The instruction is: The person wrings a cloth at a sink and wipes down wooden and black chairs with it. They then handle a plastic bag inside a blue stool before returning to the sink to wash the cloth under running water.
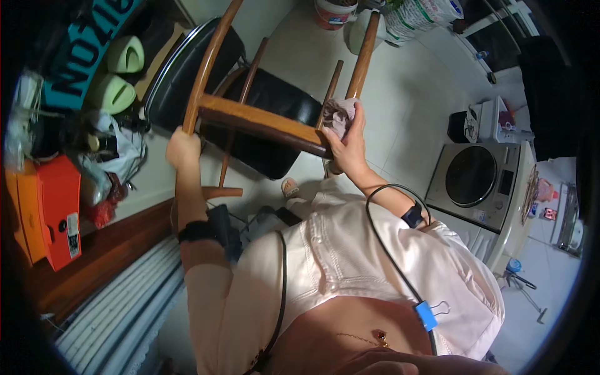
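A brown wooden chair frame (262,116) is held up in front of me, its two long legs pointing away and a broad rail joining them. My left hand (183,149) is closed around the left leg, just below that rail. In my right hand (349,147) is a crumpled pinkish-grey cloth (338,115), pressed to the corner where the right leg (363,61) meets the rail. The cloth and fingers hide that joint. Beyond the rail shows a black padded seat (276,98); whether it belongs to the held frame I cannot tell.
A black chair with a chrome edge (199,70) stands at the left. Beside it are pale green slippers (115,93), bags and an orange-red box (58,211). On the right is a counter with a cooktop (471,173). A bucket (333,14) and a sack (417,21) stand on the far floor.
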A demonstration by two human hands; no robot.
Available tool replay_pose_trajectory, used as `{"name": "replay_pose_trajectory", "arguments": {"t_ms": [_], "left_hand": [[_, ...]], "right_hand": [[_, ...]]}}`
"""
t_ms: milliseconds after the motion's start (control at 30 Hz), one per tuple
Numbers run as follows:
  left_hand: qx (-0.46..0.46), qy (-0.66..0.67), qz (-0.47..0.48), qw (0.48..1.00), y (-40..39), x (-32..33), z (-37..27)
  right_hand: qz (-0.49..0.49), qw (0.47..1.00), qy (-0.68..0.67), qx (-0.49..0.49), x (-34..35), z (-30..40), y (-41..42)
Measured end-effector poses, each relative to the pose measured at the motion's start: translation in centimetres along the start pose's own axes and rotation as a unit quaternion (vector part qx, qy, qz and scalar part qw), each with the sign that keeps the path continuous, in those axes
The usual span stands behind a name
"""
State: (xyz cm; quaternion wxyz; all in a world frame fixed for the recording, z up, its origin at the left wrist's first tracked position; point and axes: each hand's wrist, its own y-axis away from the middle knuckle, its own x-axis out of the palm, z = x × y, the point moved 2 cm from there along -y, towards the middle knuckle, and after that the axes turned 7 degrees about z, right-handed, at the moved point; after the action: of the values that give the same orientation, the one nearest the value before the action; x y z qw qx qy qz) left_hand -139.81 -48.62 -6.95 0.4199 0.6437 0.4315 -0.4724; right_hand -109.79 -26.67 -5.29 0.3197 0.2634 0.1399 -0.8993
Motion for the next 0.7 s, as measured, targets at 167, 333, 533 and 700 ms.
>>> {"name": "replay_pose_trajectory", "arguments": {"t_ms": [167,333,533,700], "left_hand": [[0.023,-0.022,-0.004,0.999,0.2,0.1,-0.5],[0.014,-0.038,-0.003,0.999,0.5,0.1,-0.6],[0.033,-0.03,-0.024,0.999,0.5,0.1,-1.5],[-0.01,-0.078,-0.035,0.996,-1.1,1.1,-1.9]], "right_hand": [[-0.086,0.995,0.047,0.004,-1.1,-3.0,-7.7],[-0.124,0.989,-0.055,0.056,-4.9,-6.2,-20.0],[-0.134,0.982,-0.099,0.084,-8.0,-8.3,-30.0],[-0.108,0.955,-0.243,0.131,-5.9,-9.5,-26.8]]}}
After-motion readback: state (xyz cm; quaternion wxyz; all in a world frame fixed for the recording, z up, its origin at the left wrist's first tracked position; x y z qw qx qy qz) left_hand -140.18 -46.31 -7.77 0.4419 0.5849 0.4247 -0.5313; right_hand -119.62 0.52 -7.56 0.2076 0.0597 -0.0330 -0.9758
